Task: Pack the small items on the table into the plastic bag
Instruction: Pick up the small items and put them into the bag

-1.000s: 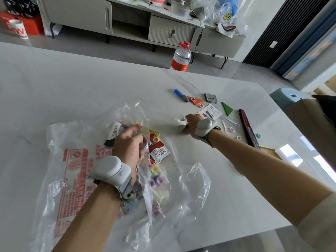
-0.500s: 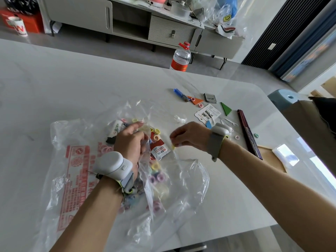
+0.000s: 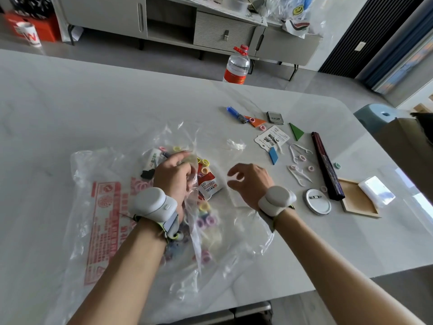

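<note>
nearest, one clear plastic bag (image 3: 105, 219) with red print lies flat on the pale worktop (image 3: 70, 102). inside it sit a heap of small coloured rings too many to count, one red and white sachet (image 3: 209, 184) and one white tube (image 3: 153, 158).

two hands work at its mouth. the left hand (image 3: 173, 178) has its fingers curled round a fold of the bag's upper film, gripping it. the right hand (image 3: 250, 181) hovers just beside it over the bag's edge, fingers spread and loosely bent, holding nothing.

further right on the worktop lie one round badge (image 3: 318, 201), one small wooden frame (image 3: 358, 201) with one white packet (image 3: 377, 191) on its corner, and one long dark stick (image 3: 326, 165). about four white floss picks (image 3: 301, 175) lie between the right hand and the stick. six loose rings (image 3: 311, 168) are scattered there.

beyond: one blue tile (image 3: 273, 156), one printed card (image 3: 271, 137), one scrap of clear wrap (image 3: 236, 144), one green triangle (image 3: 296, 131), one orange triangle (image 3: 256, 122), one blue pen (image 3: 235, 113), one grey tin (image 3: 275, 117).
</note>
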`<action>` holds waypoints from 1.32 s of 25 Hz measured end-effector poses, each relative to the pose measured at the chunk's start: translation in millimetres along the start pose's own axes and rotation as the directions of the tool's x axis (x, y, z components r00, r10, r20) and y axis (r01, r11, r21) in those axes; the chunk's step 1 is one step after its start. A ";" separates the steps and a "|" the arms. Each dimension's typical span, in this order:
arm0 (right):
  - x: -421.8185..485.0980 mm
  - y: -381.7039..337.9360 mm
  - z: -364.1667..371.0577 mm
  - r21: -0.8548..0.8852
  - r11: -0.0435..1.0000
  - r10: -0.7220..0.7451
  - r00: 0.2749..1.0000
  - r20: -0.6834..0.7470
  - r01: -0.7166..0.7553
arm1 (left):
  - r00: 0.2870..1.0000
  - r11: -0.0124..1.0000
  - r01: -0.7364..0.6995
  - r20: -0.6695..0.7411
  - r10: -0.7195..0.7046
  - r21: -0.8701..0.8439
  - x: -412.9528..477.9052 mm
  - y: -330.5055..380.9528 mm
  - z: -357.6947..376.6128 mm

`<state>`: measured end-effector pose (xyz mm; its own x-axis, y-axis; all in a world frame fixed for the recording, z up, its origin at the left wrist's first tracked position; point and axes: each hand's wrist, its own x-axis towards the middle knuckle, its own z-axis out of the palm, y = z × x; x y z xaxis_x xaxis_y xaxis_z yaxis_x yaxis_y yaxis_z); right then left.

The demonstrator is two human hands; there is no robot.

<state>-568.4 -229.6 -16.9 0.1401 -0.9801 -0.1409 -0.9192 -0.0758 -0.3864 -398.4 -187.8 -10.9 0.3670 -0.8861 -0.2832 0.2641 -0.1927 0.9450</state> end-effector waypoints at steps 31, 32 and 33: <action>-33.6 167.8 -81.4 -0.042 0.991 0.120 0.989 -0.088 -0.124 | 0.994 0.989 -0.037 -0.095 0.051 0.146 -44.1 -21.9 133.0; -38.1 176.2 -82.1 -0.033 0.989 0.144 0.987 -0.072 -0.146 | 0.994 0.989 -0.046 -0.097 0.060 0.137 -47.3 -19.2 133.7; -38.5 183.3 -83.5 -0.009 0.986 0.166 0.984 -0.062 -0.167 | 0.993 0.990 -0.058 -0.099 0.072 0.132 -47.8 -17.9 134.8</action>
<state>-773.0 -221.1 -6.2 -0.0378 -0.9886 -0.1461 -0.9330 0.0873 -0.3491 -540.8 -198.9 7.7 0.4711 -0.8517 -0.2295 0.1222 -0.1946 0.9732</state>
